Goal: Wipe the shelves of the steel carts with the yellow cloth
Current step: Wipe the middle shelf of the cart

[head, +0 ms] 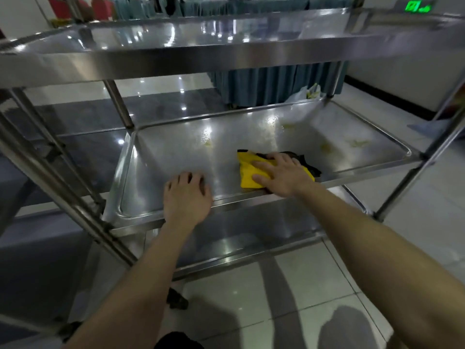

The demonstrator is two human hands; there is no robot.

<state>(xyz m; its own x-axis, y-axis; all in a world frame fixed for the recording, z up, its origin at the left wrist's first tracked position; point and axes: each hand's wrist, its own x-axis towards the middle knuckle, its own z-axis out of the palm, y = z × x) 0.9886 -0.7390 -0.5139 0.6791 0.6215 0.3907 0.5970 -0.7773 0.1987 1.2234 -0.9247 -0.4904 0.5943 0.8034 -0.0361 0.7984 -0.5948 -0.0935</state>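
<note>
A steel cart fills the view with three shelves. On its middle shelf (176, 152) lies the yellow cloth (247, 172), which has a dark edge showing at its far right. My right hand (279, 172) presses flat on the cloth with straight, spread fingers near the shelf's front rim. My left hand (187, 195) rests over the front rim of the same shelf, fingers bent down onto the steel, holding nothing else. Yellowish smears mark the far right part of the shelf.
The top shelf (201, 56) hangs over the middle one, close above my hands. The bottom shelf (251, 227) lies below. Steel uprights (118, 104) stand at the corners. A second cart's frame (37, 147) is at the left. Blue-skirted tables stand behind on the tiled floor.
</note>
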